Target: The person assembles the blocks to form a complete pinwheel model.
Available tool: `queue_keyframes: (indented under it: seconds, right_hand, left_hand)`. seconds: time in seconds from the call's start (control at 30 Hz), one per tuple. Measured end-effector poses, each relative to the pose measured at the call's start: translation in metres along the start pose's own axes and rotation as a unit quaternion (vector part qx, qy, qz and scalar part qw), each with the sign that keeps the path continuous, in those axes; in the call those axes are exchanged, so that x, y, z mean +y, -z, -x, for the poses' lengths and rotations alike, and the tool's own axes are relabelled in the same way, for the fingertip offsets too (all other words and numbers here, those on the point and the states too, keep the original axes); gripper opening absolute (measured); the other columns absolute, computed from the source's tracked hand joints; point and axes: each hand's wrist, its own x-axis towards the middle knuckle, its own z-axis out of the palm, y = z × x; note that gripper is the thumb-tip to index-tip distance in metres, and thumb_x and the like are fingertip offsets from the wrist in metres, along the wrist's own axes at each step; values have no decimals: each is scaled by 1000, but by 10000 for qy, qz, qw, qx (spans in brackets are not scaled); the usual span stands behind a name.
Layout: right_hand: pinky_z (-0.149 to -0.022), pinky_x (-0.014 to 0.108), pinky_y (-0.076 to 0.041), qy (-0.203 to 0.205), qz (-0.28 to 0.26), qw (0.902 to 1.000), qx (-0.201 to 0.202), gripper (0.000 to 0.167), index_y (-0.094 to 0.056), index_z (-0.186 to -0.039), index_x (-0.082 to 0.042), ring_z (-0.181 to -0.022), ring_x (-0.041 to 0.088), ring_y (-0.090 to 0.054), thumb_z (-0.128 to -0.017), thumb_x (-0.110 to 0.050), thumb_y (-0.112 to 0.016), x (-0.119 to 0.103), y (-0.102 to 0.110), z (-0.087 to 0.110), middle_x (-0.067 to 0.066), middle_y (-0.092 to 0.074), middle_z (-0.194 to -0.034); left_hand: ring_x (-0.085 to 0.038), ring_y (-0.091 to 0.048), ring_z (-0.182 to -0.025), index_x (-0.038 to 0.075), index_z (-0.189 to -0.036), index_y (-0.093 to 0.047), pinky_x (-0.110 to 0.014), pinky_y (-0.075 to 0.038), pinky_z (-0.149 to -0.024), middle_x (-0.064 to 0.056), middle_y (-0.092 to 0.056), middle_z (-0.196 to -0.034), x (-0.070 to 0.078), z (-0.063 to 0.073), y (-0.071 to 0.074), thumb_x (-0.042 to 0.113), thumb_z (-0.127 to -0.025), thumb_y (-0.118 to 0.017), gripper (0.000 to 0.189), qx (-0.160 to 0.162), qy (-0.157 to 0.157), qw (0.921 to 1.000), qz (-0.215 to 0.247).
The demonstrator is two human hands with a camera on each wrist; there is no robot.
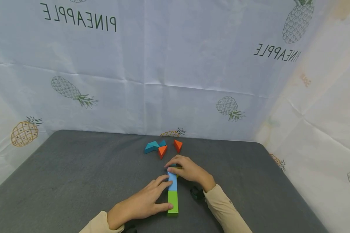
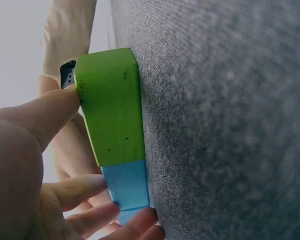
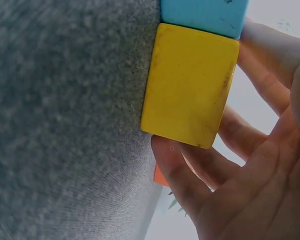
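Nearest the camera, at about seven o'clock, a beige left sleeve (image 1: 100, 223) leads to the left hand (image 1: 143, 200), its thumb and fingers spread: the thumb rests on a green block (image 1: 172, 202), and fingertips touch a light blue block (image 1: 172, 183) just beyond it. Off toward eleven o'clock lie a teal piece (image 1: 151, 147), a small blue wedge (image 1: 162, 143) and an orange triangular block (image 1: 162, 150) — close together, though I cannot tell which of them touch. Green and light blue form a straight row, its long axis running from six o'clock to twelve, green at the near end; it lies at two to three o'clock from the left palm and at seven to eight from the right hand (image 1: 189, 170). So the left is nearer the green end, the right nearer the far one. Past that end, around twelve, sits a second orange triangle (image 1: 178, 145). The right hand grips a yellow block (image 3: 190, 85), which butts against a blue one in the right wrist view — how far it juts from the row is hidden. A right sleeve (image 1: 227, 210) comes in from five o'clock. Everything rests on a dark grey tabletop (image 1: 75, 168), with a pineapple-printed curtain (image 1: 192, 48) hanging behind its far edge.
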Motion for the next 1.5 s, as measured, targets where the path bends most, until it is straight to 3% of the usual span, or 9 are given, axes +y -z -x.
queue_keyframes:
  seconds: [0.43,0.77,1.1,1.5]
  right_hand:
    - [-94,37,-50,-51,-28,10000,-13,27,-72,-118,-11,-111,22,-60,-102,-27,-56,1,1,0,5,-66,-118]
    - [-100,43,-48,42,-91,9999,-12,27,-69,-122,-11,-118,24,-59,-105,-15,-48,2,6,1,5,-65,-124]
    - [-96,37,-48,-5,-122,9996,-264,26,-69,-122,-12,-115,22,-58,-104,-20,-52,2,7,3,5,-62,-125]
    - [-98,41,-49,20,-100,9997,-205,27,-68,-123,-11,-118,24,-58,-104,-22,-52,2,7,3,6,-62,-127]
  left_hand:
    - [-40,-33,-145,10,-153,-36,-61,-39,-106,-13,-26,-161,0,0,0,59,-94,-57,79,-10,17,10000,-22]
    - [-38,-33,-145,10,-152,-37,-60,-39,-107,-12,-26,-161,0,0,0,59,-94,-58,79,-6,-4,10000,-23]
    - [-38,-33,-145,11,-153,-37,-60,-39,-106,-12,-26,-161,0,0,1,59,-94,-58,79,-41,16,10000,25]
    - [-38,-34,-144,10,-152,-37,-60,-39,-107,-12,-26,-161,1,0,1,59,-94,-58,79,-34,15,10000,-1]
